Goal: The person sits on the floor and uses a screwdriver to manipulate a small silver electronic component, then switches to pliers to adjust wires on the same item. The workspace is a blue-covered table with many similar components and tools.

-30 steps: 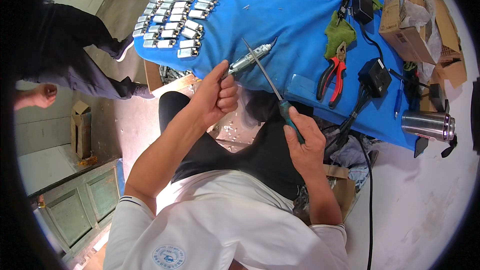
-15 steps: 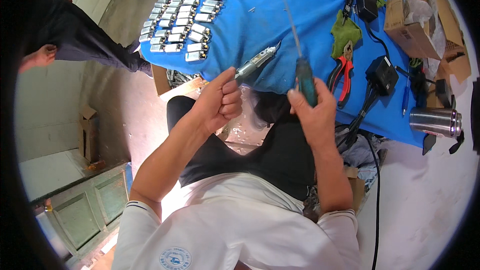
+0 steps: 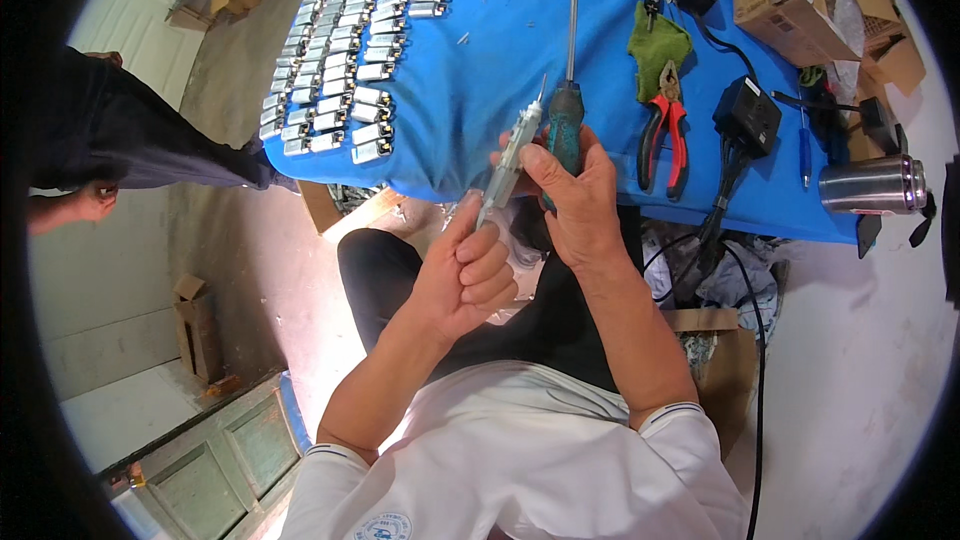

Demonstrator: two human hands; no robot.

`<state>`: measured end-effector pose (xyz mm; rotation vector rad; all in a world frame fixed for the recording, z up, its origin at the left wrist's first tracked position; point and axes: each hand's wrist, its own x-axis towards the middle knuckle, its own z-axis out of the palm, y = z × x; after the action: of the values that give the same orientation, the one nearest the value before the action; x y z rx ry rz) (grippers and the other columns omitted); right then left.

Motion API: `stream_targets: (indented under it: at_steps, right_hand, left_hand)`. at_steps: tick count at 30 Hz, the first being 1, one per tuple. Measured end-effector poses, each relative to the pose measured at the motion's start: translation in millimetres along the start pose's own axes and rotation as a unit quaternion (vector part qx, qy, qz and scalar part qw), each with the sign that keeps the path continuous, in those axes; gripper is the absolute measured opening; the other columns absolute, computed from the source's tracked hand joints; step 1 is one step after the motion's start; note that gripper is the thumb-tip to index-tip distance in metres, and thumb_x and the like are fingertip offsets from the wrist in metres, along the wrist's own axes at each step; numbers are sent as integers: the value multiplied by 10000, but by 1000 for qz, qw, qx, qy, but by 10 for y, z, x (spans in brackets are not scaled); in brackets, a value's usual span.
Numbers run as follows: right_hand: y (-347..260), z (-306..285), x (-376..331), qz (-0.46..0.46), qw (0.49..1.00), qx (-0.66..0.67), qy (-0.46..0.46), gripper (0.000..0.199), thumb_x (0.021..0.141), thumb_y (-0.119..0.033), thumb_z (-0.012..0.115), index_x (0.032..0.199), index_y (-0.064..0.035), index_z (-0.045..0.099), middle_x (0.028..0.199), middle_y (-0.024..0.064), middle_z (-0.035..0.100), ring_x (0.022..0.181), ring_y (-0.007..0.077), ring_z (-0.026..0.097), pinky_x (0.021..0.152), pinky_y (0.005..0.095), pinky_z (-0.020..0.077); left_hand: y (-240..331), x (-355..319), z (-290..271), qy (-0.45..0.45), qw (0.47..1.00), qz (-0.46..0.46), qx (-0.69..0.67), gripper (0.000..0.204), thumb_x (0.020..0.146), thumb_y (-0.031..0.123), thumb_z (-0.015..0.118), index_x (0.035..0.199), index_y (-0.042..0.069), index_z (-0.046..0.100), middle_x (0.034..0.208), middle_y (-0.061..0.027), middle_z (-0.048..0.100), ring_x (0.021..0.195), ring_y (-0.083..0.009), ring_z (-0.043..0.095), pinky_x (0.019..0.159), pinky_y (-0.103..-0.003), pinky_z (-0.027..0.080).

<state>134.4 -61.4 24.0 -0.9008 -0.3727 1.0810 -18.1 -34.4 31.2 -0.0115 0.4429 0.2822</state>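
Right hand (image 3: 580, 195) moved against silvery device (image 3: 507, 168) (slim, thin-tipped), teal-handled screwdriver (image 3: 565, 120) alongside

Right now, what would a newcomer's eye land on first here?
Rows of small silver parts crowd the left of the blue cloth. At the centre, the left grip holds a slim grey device with a thin tip, beside the green-handled screwdriver in the right grip. Red-handled pliers lie further right.

On the table (image 3: 480, 110), rows of parts (image 3: 338, 71) left of the screwdriver (image 3: 565, 118), pliers (image 3: 666, 100) right of it.
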Motion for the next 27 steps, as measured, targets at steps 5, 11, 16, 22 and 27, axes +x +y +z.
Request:
stream_targets:
  at_steps: [5,11,16,22,27]
  right_hand:
    - [-62,-19,-37,5,994,-101,29,361,802,-91,708,1060,35,489,858,55,588,733,108,593,630,254,541]
    - [-78,42,-8,0,989,-138,51,339,797,-72,705,1043,35,498,853,58,587,710,101,588,571,237,536]
    - [-59,63,92,8,977,-206,61,301,805,-69,692,1017,34,504,850,66,589,708,109,595,585,254,550]
    - [37,126,205,-8,976,-203,81,258,827,-97,691,1001,-8,523,843,65,612,712,125,622,570,246,542]
    - [-198,29,162,47,932,-336,124,308,864,-153,654,1085,13,518,799,63,601,590,95,560,460,209,439]
  left_hand:
    - [-40,23,-151,33,997,-15,74,580,975,529,283,531,155,289,444,21,262,338,-92,223,359,-231,219]
    - [97,157,-176,130,976,-13,173,613,879,668,395,630,107,396,591,-23,381,449,-94,303,398,-204,251]
    - [181,205,-125,123,971,13,203,576,880,644,435,664,110,424,605,-5,364,466,-96,296,405,-191,253]
    - [295,277,-76,155,972,41,172,528,881,597,499,625,166,334,572,42,297,448,-66,237,383,-198,175]
    - [325,308,-78,195,966,29,170,527,881,573,526,613,176,306,537,62,250,429,-56,212,378,-201,149]
